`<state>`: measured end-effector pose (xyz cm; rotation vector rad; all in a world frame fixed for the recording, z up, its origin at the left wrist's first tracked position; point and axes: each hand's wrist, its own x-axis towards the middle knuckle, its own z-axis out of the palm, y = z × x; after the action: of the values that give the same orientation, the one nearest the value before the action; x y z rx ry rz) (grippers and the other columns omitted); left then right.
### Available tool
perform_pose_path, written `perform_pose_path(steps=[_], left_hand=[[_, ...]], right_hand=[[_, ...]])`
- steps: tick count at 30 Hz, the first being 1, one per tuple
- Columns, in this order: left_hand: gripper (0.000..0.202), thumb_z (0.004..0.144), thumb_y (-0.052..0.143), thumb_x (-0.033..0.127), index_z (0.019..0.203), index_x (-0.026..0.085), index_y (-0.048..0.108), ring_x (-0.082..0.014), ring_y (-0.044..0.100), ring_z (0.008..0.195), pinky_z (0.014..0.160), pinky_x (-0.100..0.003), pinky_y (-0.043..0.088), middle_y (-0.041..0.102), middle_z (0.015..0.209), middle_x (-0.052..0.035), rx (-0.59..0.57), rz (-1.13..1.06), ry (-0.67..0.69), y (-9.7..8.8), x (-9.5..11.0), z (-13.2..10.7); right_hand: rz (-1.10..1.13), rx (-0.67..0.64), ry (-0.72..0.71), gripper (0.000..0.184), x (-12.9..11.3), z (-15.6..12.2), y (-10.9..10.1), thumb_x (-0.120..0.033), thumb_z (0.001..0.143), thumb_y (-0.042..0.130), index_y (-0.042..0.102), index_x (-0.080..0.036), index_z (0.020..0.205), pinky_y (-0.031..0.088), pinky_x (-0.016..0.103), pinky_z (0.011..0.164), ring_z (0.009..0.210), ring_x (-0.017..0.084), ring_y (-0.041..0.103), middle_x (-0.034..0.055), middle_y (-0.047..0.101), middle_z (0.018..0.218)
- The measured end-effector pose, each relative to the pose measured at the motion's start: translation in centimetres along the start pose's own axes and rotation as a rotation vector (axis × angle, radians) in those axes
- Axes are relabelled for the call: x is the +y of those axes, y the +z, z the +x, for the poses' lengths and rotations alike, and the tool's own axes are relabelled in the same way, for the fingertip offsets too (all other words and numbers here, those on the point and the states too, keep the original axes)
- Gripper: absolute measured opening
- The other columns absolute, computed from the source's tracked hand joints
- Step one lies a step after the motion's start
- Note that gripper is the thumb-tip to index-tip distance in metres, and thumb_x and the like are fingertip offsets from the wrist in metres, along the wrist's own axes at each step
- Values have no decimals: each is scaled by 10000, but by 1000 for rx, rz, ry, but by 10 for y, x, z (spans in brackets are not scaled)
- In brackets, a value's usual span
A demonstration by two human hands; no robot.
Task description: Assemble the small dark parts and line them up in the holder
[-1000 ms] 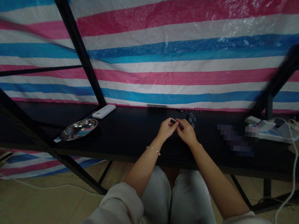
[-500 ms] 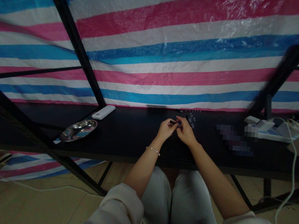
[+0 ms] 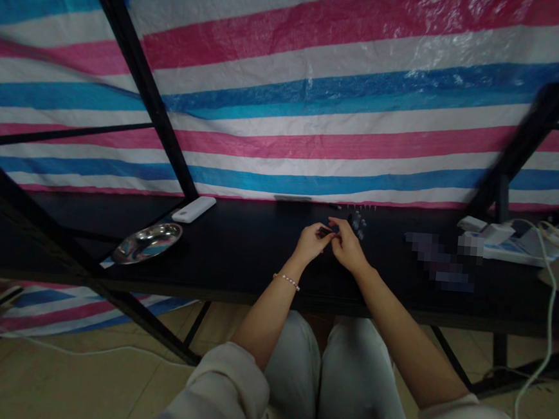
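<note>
The head view showed the left hand (image 3: 312, 241) pinching a small dark thing (image 3: 325, 231) over the middle of the black table (image 3: 237, 258). The right hand (image 3: 349, 247) was bent close beside it, but I could not tell if it held on too. Little clear bits (image 3: 358, 223) lay just past the right hand. A shiny plate (image 3: 147, 243) and a white block (image 3: 194, 209) sat off to the left.
</note>
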<state>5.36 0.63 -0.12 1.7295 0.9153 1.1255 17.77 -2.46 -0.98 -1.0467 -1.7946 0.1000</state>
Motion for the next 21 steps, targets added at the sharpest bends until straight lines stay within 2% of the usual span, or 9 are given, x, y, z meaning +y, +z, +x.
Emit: perform_pose_path(steps=[21], left_hand=[[147,696,612,220,781,111,562,-35,463,401,348,-144,359,550,607,19,-16,-63,-46,0,2,0]], right_hand=[[48,-9,-10,527,-3,1,0,-41,696,380,399,-207,1197,460,386,832,1026,202,503,102,483,1118]])
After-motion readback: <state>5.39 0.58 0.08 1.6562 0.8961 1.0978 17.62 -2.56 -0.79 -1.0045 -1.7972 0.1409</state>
